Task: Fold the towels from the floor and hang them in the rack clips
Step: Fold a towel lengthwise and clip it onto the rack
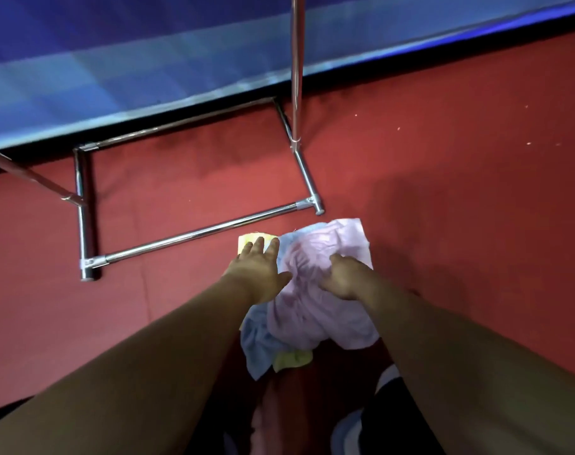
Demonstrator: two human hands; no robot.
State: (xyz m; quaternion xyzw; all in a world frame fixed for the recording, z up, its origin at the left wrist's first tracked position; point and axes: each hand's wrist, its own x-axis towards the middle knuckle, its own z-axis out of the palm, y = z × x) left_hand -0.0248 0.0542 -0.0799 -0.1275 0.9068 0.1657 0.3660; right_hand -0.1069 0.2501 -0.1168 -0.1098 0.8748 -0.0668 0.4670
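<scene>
One red floor [460, 159] bears the rack [197, 232]; just before its bar our towels [259, 353] heap lengthwise away from us, pink towel [315, 310] topmost. Left hand [259, 270] presses them flat-fingered; right hand [343, 275] clutches the pink towel.

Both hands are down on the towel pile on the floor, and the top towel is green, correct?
Not quite: the top towel is pink, not green. The head view shows the left hand and right hand both on the pile on the floor.
</scene>
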